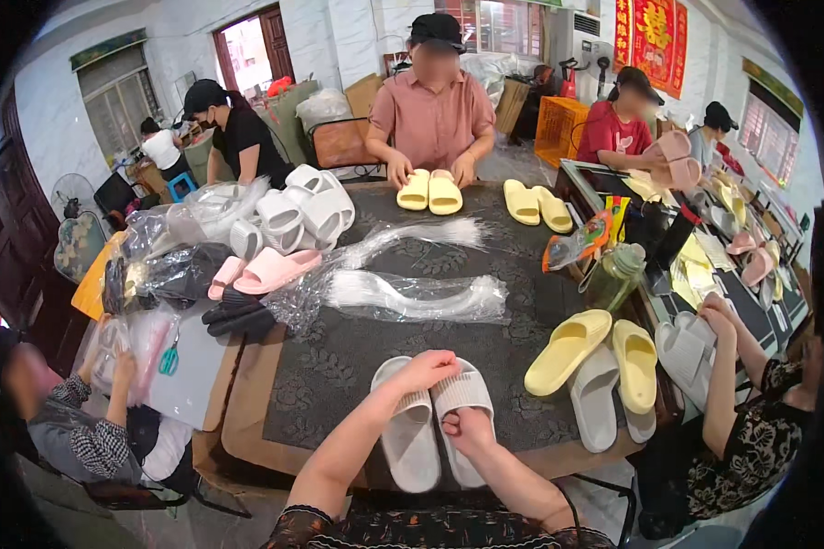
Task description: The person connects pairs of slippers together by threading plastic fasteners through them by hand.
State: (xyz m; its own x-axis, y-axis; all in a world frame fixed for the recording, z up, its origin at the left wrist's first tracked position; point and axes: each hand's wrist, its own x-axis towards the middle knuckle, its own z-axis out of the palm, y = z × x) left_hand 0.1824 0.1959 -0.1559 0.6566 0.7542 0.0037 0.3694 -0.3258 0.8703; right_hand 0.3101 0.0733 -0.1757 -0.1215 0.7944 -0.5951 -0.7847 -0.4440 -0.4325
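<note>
A pair of light grey slippers lies before me at the near table edge: a left slipper [406, 448] and a right slipper [470, 384], both with ribbed straps. Reaching over the left strap, my left hand [430, 368] grips the inner top of the right slipper's strap, fingers together. My right hand [468, 430] is curled closed at that strap's opening, fingertips partly inside; whatever they pinch is hidden. Beyond the pair lies a bundle of clear plastic strands [412, 295] in a plastic sleeve, with loose white strands [430, 235] behind it.
Yellow slippers [568, 352] and grey slippers [595, 398] rest at right, near a green bottle [616, 274]. Pink slippers [279, 271], piled grey slippers [307, 210] and plastic bags sit at left. Opposite, a person handles yellow slippers [428, 192]. Teal scissors [168, 360] lie left; co-workers sit both sides.
</note>
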